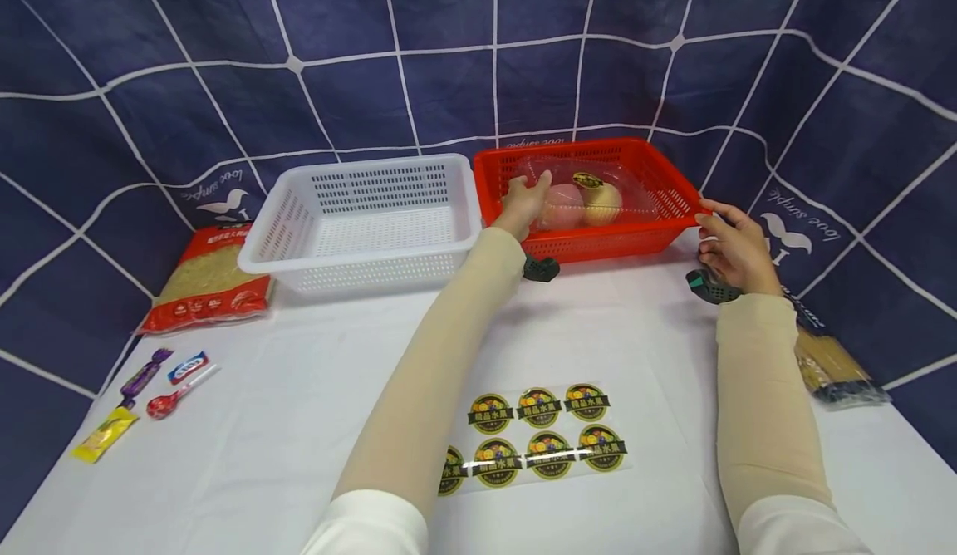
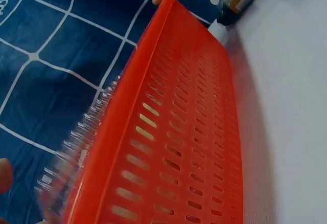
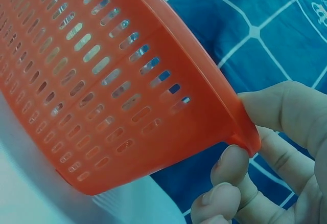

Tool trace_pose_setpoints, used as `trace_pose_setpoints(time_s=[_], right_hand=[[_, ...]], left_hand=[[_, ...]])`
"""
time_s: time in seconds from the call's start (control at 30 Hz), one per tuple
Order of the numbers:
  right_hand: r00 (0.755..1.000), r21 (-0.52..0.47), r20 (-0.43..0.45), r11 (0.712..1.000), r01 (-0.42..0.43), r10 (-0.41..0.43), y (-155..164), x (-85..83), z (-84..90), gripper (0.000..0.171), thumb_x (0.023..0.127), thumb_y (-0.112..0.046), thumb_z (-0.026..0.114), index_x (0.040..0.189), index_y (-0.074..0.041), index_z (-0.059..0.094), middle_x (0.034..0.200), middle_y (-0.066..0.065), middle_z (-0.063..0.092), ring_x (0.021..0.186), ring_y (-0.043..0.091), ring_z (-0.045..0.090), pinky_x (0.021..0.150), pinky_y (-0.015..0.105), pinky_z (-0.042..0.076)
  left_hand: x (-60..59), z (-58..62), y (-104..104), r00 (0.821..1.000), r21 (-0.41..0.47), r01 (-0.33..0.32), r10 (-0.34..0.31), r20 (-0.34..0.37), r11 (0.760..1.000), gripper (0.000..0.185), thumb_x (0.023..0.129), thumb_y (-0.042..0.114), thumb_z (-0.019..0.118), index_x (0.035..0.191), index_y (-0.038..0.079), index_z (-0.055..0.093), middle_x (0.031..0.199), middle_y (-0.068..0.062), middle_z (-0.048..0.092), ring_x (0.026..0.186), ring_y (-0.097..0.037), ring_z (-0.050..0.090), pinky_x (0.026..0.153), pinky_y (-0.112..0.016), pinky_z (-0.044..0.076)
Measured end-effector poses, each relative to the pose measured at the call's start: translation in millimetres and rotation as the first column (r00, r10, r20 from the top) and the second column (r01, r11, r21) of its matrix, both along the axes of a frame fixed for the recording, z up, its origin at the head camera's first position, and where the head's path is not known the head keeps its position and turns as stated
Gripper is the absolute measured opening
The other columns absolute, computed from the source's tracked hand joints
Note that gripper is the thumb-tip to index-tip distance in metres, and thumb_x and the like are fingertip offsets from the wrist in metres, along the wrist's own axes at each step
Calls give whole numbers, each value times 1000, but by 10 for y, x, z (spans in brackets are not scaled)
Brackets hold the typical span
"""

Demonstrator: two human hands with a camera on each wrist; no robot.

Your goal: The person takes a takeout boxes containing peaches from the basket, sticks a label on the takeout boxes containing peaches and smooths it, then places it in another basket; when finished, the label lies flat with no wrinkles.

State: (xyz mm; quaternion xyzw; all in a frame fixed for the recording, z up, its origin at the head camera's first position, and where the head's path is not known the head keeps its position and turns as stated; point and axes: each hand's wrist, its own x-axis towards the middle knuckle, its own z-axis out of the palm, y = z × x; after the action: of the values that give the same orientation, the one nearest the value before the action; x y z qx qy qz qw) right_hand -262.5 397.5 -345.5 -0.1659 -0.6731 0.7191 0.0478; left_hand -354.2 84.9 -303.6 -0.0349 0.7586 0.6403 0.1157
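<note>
While right hand (image 1: 736, 248) pinches red basket (image 1: 676, 171), left hand (image 1: 523, 203) inside

Both arms are stretched forward in pale sleeves. The left hand (image 1: 526, 200) reaches furthest, with its fingers lightly bent and pointing ahead. The right hand (image 1: 735, 248) is out to the side, its thumb and bent fingers (image 3: 228, 169) closed in a pinching grip.

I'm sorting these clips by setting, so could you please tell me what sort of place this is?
Probably a staged tabletop set, not a real shop or kitchen: a white-covered table with a dark blue cloth hung behind, a white basket and red basket side by side, and a sticker sheet laid out.
</note>
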Motion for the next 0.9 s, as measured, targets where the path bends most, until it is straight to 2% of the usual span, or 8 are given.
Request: trace_pose_setpoints(time_s=[0.13, 0.23, 0.43, 0.57, 0.67, 0.73, 0.8, 0.9], right_hand=[[1000, -10, 1, 1000, 2, -2, -1, -7, -5, 41, 105, -30, 73, 144, -29, 59, 79, -5, 62, 57, 9, 58, 58, 18, 57], [1000, -30, 0, 1000, -2, 2, 1, -8, -8, 38, 105, -29, 73, 141, -29, 60, 78, -4, 62, 56, 10, 58, 58, 19, 57], [1000, -60, -1, 998, -7, 7, -2, -7, -11, 36, 105, -27, 73, 139, -28, 60, 80, -1, 63, 56, 11, 59, 57, 20, 58], [1000, -66, -15, 998, -7, 6, -7, -21, 0, 34, 105, -27, 73, 136, -28, 61, 80, -1, 63, 56, 11, 59, 58, 20, 58], [1000, -53, -24, 999, 1, -2, -10, -32, 0, 30, 105, -28, 74, 132, -30, 62, 80, -2, 63, 56, 10, 58, 58, 19, 58], [1000, -65, -27, 998, 3, -5, -11, -34, -3, 27, 105, -27, 74, 129, -30, 63, 80, -1, 63, 56, 11, 58, 57, 20, 58], [1000, -85, -26, 996, 3, -6, -8, -32, -6, 25, 105, -26, 74, 127, -30, 63, 80, -1, 63, 55, 12, 58, 56, 21, 58], [1000, -110, -30, 994, 1, -5, -2, -21, -4, 25, 104, -25, 74, 126, -30, 63, 79, 0, 63, 55, 12, 59, 55, 22, 58]], left_hand=[[-24, 1, -42, 996, 56, 66, -69, 54, 996, 69, 116, 49, 41, 170, 9, 29, 170, -12, 38, 156, -31, 38, 128, -55, 31], [-34, 20, -73, 991, 67, 104, -109, 74, 992, 69, 117, 49, 38, 171, 9, 28, 173, -10, 34, 160, -32, 30, 129, -59, 25], [-12, 141, -173, 985, -16, 171, -170, 35, 985, 72, 116, 54, 34, 175, 15, 18, 181, -3, 17, 166, -26, 15, 133, -53, 16], [65, 250, -325, 977, -19, 213, -212, 23, 977, 69, 115, 57, 33, 174, 20, 26, 178, -4, 27, 164, -29, 25, 132, -52, 22], [161, 282, -489, 971, 59, 241, -239, -28, 969, 66, 117, 52, 35, 171, 14, 34, 172, -9, 41, 158, -32, 37, 129, -49, 30], [236, 270, -625, 959, 126, 282, -274, -78, 951, 61, 118, 46, 37, 168, 10, 40, 166, -13, 49, 154, -34, 45, 127, -48, 35], [331, 229, -803, 939, 170, 341, -324, -119, 925, 58, 118, 40, 37, 165, 8, 44, 162, -15, 53, 150, -36, 49, 125, -48, 38], [488, 139, -1119, 912, 212, 408, -387, -133, 888, 55, 118, 36, 37, 164, 6, 45, 161, -19, 54, 147, -40, 52, 124, -49, 40]])
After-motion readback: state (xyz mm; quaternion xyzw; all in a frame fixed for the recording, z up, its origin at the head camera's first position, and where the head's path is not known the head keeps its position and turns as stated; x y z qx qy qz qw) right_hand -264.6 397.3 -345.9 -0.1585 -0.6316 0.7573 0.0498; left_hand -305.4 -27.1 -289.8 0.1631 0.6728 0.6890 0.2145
